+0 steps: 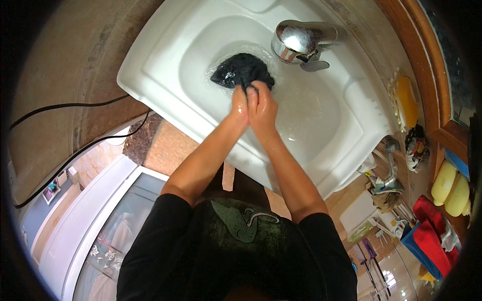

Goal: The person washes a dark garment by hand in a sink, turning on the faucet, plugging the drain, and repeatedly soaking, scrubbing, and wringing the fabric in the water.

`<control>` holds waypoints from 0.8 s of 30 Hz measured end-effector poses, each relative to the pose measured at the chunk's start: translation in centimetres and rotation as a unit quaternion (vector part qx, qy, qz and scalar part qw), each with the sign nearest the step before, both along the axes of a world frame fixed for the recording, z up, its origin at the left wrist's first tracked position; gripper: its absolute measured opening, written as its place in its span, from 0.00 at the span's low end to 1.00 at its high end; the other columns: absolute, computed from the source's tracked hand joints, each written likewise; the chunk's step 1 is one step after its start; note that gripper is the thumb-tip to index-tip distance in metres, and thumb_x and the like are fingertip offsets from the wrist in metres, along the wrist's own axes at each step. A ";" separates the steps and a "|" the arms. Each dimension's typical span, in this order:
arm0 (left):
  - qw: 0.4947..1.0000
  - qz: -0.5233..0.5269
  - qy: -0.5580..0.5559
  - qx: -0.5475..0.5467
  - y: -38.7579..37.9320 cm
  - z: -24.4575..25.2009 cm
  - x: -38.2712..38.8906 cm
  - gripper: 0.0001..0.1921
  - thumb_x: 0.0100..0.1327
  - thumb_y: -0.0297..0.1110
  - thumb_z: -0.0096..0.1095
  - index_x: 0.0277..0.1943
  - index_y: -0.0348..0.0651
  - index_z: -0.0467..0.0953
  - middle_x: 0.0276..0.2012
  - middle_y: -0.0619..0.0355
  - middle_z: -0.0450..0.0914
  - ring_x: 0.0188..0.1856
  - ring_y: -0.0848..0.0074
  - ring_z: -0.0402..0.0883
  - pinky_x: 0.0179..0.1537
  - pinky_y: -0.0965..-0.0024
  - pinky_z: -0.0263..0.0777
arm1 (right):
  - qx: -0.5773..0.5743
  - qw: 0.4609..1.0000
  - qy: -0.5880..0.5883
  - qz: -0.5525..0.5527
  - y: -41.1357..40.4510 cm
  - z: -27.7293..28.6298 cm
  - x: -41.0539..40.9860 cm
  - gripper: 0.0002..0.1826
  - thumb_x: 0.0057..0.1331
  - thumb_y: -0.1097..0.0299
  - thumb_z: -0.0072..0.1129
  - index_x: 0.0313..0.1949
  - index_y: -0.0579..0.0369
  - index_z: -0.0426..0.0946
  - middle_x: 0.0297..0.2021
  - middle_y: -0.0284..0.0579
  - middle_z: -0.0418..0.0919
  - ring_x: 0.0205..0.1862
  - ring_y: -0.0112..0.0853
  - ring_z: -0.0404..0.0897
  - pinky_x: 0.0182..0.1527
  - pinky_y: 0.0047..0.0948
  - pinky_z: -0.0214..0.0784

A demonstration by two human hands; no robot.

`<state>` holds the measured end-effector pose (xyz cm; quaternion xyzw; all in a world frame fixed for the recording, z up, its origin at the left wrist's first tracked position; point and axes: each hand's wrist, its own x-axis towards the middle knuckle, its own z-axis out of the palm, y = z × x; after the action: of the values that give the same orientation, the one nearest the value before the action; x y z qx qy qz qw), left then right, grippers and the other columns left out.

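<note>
A wet black cloth (244, 69) lies bunched in the water inside the white ceramic washbasin (165, 71). My left hand (240, 103) grips its near edge. Close against it, my right hand (262, 103) has curled fingers closed on the same cloth. Both hands look wet. The cloth's far part spreads away from me in the basin, with rippling water around it. Folds between my fingers are partly hidden. A chrome mixer tap (297, 39) stands on the basin's back ledge, just right of the cloth.
A black cable (71, 104) hangs along the tiled wall at left. Beyond it is a glazed white door (128, 203). A yellow object (407, 101), yellow bottles (452, 188) and red cloth (429, 225) are at right. A wood-framed mirror (437, 67) curves along the upper right.
</note>
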<state>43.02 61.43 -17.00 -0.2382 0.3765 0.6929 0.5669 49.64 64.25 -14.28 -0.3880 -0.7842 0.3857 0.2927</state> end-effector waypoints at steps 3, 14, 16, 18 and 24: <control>0.998 -0.009 0.043 0.037 0.0 2.1 3.1 0.22 0.68 0.42 0.49 0.60 0.41 0.60 0.52 0.57 0.71 0.53 0.70 0.71 0.53 0.65 0.68 | -0.122 0.984 -0.090 -0.095 5.6 -3.3 1.6 0.11 0.65 0.64 0.50 0.45 0.53 0.72 0.35 0.51 0.78 0.35 0.49 0.77 0.39 0.43 0.68; 0.981 -0.118 0.124 -0.088 -3.1 2.2 3.6 0.25 0.60 0.25 0.55 0.57 0.49 0.55 0.48 0.55 0.69 0.47 0.66 0.73 0.38 0.60 0.75 | -0.143 0.970 0.030 -0.193 7.0 -2.8 14.4 0.18 0.62 0.66 0.57 0.50 0.55 0.70 0.44 0.46 0.71 0.50 0.35 0.70 0.53 0.31 0.61; 0.969 -0.151 0.091 -0.172 -3.7 1.4 4.5 0.28 0.60 0.26 0.52 0.62 0.51 0.52 0.50 0.54 0.67 0.48 0.63 0.70 0.43 0.54 0.74 | -0.072 0.978 -0.173 -0.096 6.4 -3.3 14.5 0.23 0.60 0.63 0.59 0.54 0.53 0.68 0.48 0.50 0.70 0.52 0.40 0.69 0.56 0.34 0.60; 0.977 -0.135 0.085 -0.142 -3.6 1.2 5.1 0.29 0.60 0.30 0.54 0.62 0.50 0.51 0.51 0.54 0.67 0.48 0.63 0.71 0.44 0.54 0.72 | 0.112 0.972 -0.189 -0.089 5.6 -4.3 13.3 0.31 0.57 0.58 0.61 0.59 0.50 0.64 0.54 0.56 0.65 0.57 0.47 0.65 0.59 0.40 0.56; 0.989 -0.107 0.025 -0.100 -1.1 -0.2 5.4 0.25 0.63 0.48 0.54 0.57 0.45 0.62 0.48 0.55 0.71 0.48 0.64 0.72 0.50 0.56 0.69 | -0.200 0.979 -0.004 -0.045 2.0 -7.5 8.1 0.30 0.55 0.59 0.64 0.55 0.55 0.67 0.51 0.54 0.70 0.52 0.46 0.69 0.55 0.37 0.61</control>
<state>48.37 60.36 -17.21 -0.2343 0.4812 0.5930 0.6016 57.76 66.26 -21.73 -0.4747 -0.6741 0.5200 0.2231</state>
